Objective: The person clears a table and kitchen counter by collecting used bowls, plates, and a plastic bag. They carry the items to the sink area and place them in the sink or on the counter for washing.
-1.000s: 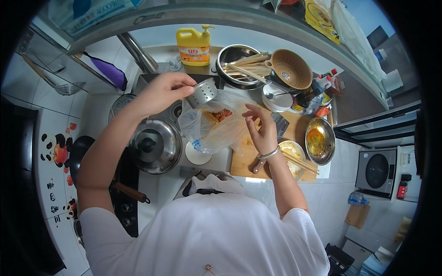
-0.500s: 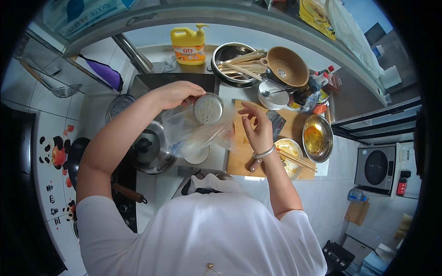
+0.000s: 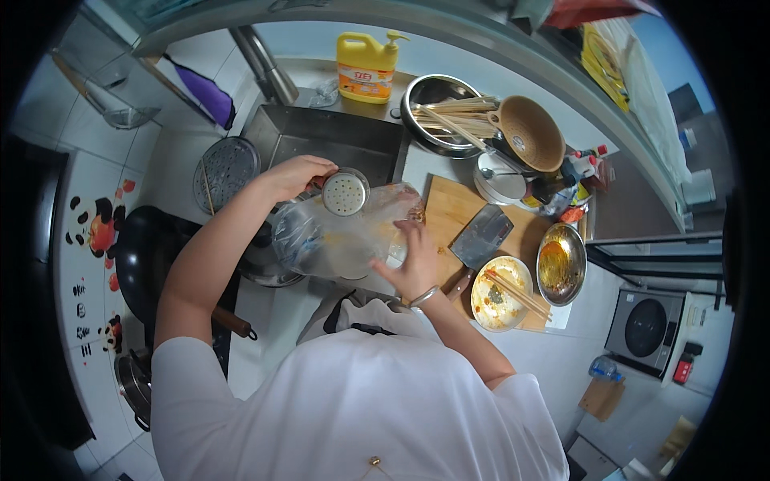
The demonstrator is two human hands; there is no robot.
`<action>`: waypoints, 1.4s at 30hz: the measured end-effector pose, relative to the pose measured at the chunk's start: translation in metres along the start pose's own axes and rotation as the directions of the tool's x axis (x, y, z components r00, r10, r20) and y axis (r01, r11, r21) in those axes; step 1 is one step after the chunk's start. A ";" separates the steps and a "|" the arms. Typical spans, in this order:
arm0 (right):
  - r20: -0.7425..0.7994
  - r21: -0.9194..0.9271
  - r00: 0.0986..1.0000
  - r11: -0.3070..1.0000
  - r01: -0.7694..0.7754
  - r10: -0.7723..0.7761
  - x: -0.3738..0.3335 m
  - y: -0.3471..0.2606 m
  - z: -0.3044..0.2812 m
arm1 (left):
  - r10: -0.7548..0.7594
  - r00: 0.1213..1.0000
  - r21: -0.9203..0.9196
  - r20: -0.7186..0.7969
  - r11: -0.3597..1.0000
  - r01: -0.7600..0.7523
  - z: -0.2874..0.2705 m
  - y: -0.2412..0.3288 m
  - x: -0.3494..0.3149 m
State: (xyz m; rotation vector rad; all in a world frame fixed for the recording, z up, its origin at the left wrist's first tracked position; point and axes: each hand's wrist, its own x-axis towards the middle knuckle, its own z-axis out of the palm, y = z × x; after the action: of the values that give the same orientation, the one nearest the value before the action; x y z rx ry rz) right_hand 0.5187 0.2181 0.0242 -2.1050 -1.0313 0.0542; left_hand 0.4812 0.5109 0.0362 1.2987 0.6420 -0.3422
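Observation:
My left hand (image 3: 305, 175) is closed behind a round, metal-rimmed piece (image 3: 346, 192) with small holes across its pale face; what it belongs to is hidden. Just below it is a clear plastic bag (image 3: 321, 240), bunched, with a reddish-brown patch at its far right corner. My right hand (image 3: 415, 268), with a bangle at the wrist, reaches over the bag's right side, thumb and fingers apart. Whether its fingertips touch the plastic I cannot tell. A cleaver (image 3: 481, 236) lies on the wooden cutting board (image 3: 445, 200), just right of that hand.
A bowl (image 3: 493, 311) with food remains and chopsticks sits by the cleaver; a metal bowl of oily sauce (image 3: 553, 268) is beyond. Behind are a sink (image 3: 321, 132), yellow pump bottle (image 3: 365, 72), chopstick-filled bowl (image 3: 417, 88) and brown colander (image 3: 537, 144). A wok (image 3: 156, 256) stands left.
My right hand has come off the board area, left and nearer to me, to the bag. The bag has spread out more. My view has shifted slightly.

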 end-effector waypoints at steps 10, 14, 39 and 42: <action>0.171 0.735 0.903 0.560 -0.383 0.394 0.058 0.081 0.005 | 0.324 0.926 0.338 -0.193 0.908 -0.247 -0.063 0.023 0.010; 0.114 0.898 0.823 0.296 -0.325 0.557 0.073 0.103 -0.052 | 0.432 0.863 0.564 -0.262 0.794 -0.226 -0.110 -0.021 0.074; 0.222 0.916 0.710 0.108 -0.388 0.668 0.089 0.076 -0.065 | 0.018 0.977 0.898 -0.215 0.397 0.190 -0.095 -0.086 0.182; 0.254 0.922 0.742 0.077 -0.380 0.620 0.098 0.077 -0.065 | 0.124 0.988 0.821 -0.097 0.571 0.009 -0.072 -0.052 0.129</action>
State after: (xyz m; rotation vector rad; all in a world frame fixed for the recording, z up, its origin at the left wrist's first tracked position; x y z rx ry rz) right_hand 0.6577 0.2158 0.0463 -1.1059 0.0907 0.6463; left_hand 0.5341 0.5815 -0.0930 2.2748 0.5664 -0.5316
